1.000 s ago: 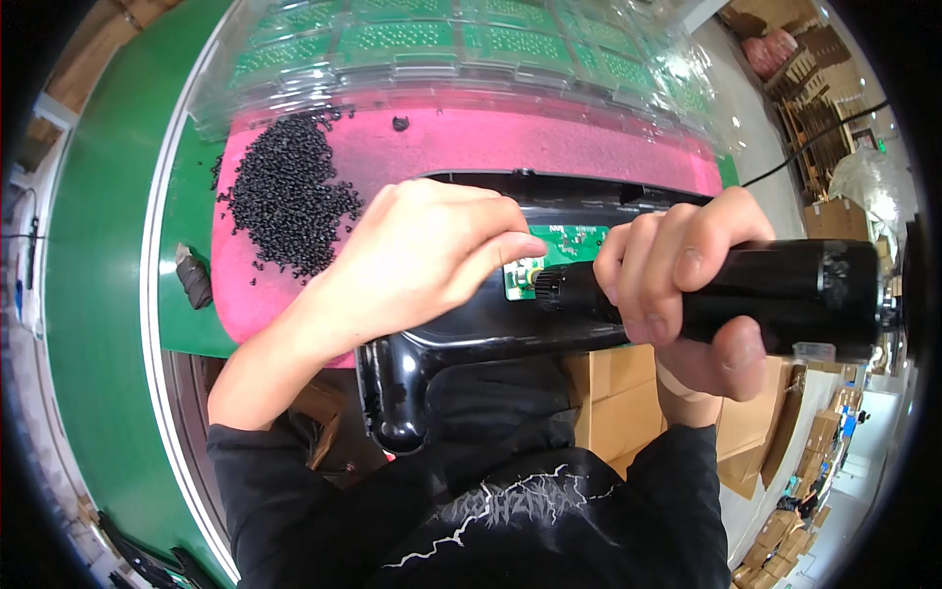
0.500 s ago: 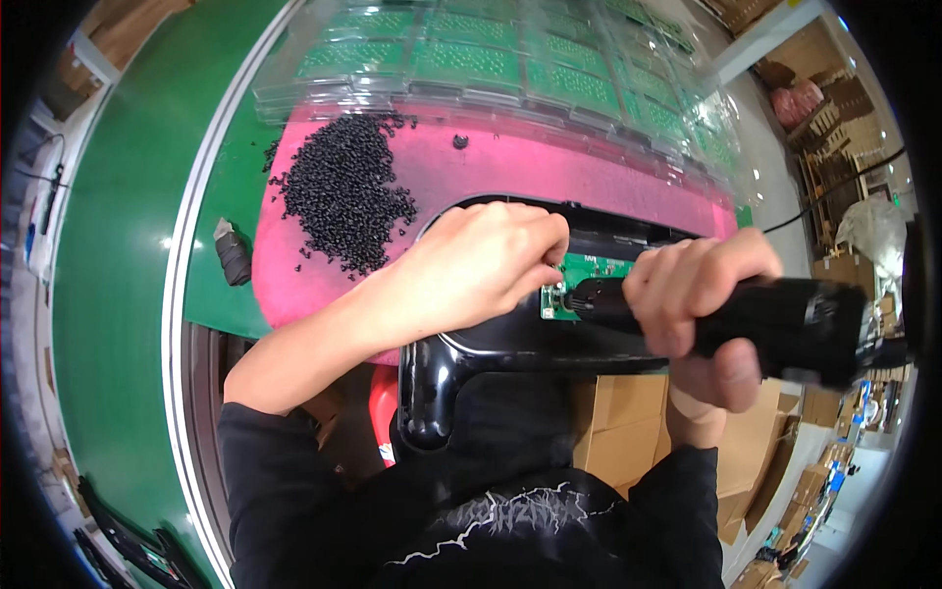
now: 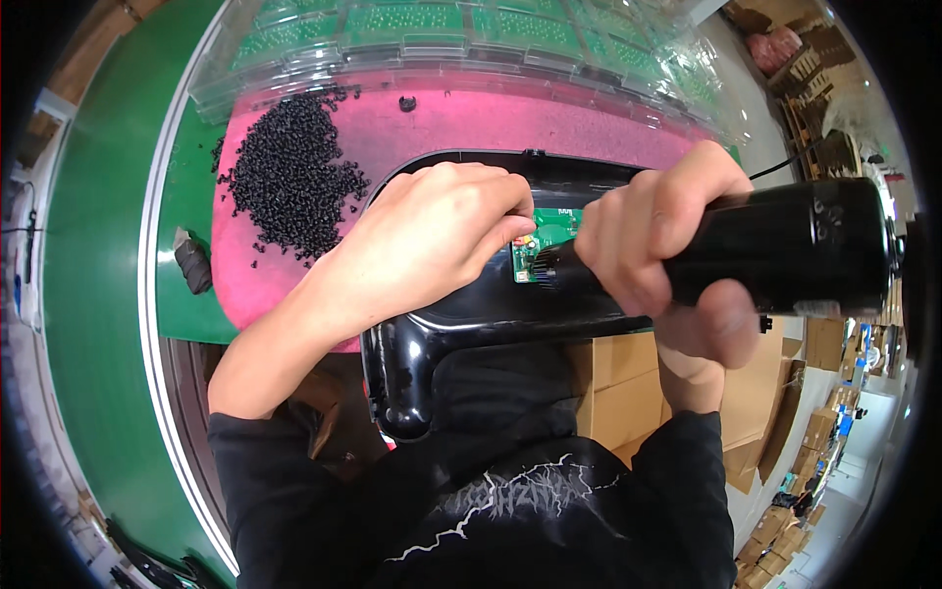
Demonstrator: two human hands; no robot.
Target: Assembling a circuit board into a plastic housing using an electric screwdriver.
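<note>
Bare pink mat [image 3: 471,128] lies open at upper centre, between the heap of black pellets [image 3: 289,182] at upper left and the clear trays [image 3: 471,39] walling the top edge. The black housing [image 3: 461,314] fills the centre; cardboard boxes [image 3: 628,383] crowd the lower right.

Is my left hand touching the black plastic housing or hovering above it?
Touching. The head view shows the left hand lying on the glossy black housing, fingers curled down by the green circuit board, with no gap visible.
</note>
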